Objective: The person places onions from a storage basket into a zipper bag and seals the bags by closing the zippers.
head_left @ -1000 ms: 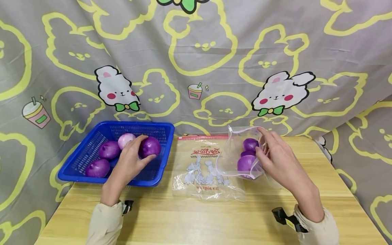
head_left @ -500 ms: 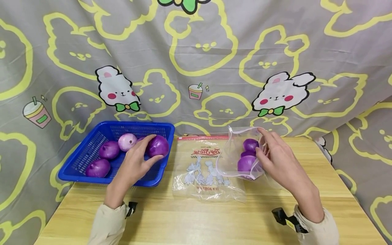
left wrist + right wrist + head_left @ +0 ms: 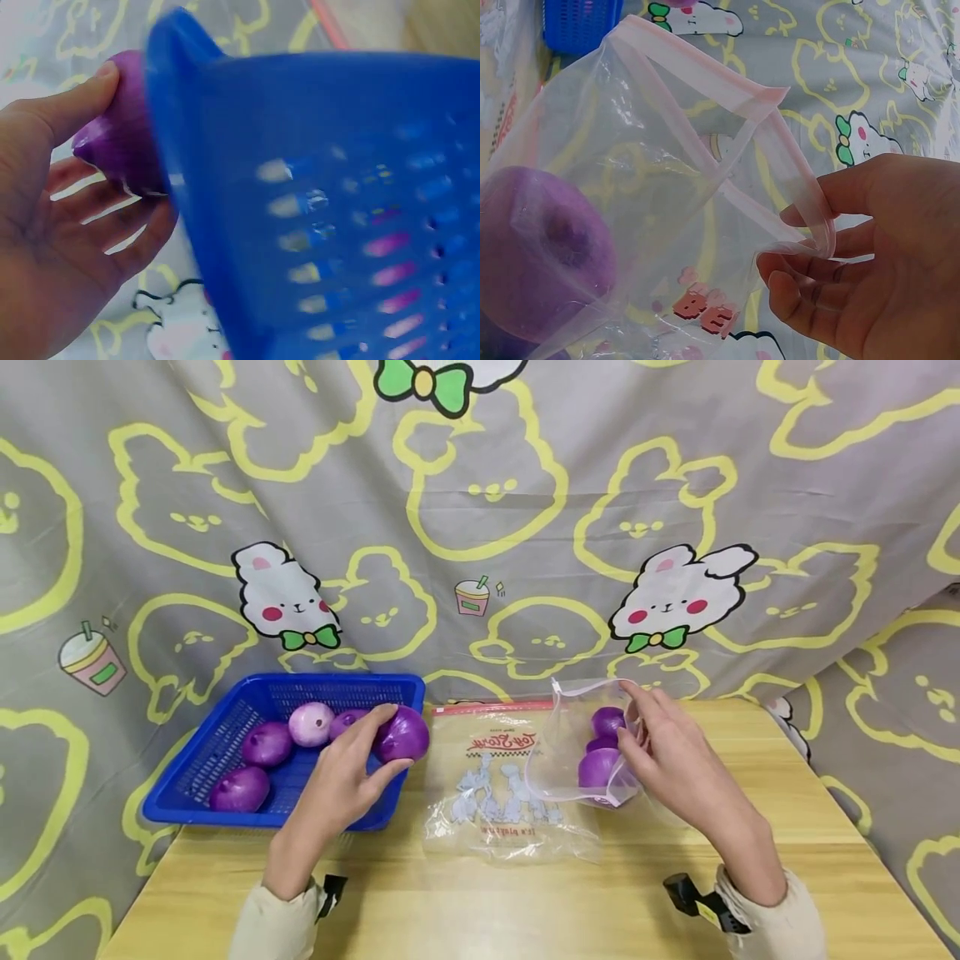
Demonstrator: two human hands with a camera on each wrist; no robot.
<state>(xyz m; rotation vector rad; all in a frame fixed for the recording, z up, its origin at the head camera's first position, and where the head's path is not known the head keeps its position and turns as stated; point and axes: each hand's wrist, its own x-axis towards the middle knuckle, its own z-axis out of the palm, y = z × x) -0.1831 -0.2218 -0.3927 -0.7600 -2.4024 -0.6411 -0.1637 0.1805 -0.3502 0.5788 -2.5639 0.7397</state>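
Note:
My left hand grips a purple onion between thumb and fingers, over the right rim of the blue basket. In the left wrist view the basket wall covers part of that onion. Several more onions lie in the basket, among them a paler one. On the right, my right hand pinches the mouth of a clear zip bag and keeps it spread. Purple onions sit inside this bag; one onion shows large through the plastic in the right wrist view.
A second clear zip bag with a red seal and printed figures lies flat between the basket and the upright bag. The wooden table backs onto a grey patterned curtain.
My left hand has lifted the onion and carried it rightward from inside the basket to its right rim. The right hand keeps its hold on the bag. The head view has tilted slightly up.

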